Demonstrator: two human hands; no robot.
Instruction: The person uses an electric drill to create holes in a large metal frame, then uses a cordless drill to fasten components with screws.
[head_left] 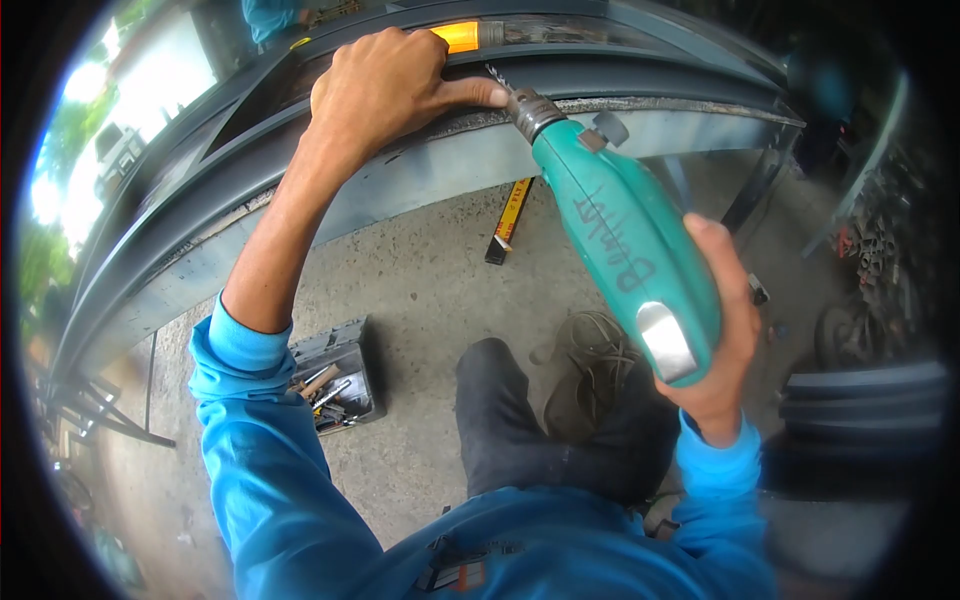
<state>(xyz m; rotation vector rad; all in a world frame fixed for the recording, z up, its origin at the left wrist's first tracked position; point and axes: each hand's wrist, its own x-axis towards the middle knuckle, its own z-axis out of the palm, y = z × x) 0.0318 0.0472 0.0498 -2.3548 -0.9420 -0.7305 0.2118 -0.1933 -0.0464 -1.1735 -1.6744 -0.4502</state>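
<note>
A green electric drill [625,235] with handwriting on its body is gripped in my right hand [725,330] by the rear handle. Its chuck [532,112] and the twist drill bit [497,75] point up and left at the dark steel frame [640,75]. My left hand [385,85] rests on that frame, its fingers curled down over the bar and mostly hidden. The left thumb stretches right and touches the drill near its chuck. Just beyond the left hand, a yellow-handled tool [460,37] lies on the frame.
Below the frame, a yellow level or ruler [510,220] is partly visible. A grey toolbox [362,375] with hand tools stands on the concrete floor [420,290], left of my legs. Dark stacked bars [860,400] are at the right. Another person's blue sleeve [268,18] shows at the top.
</note>
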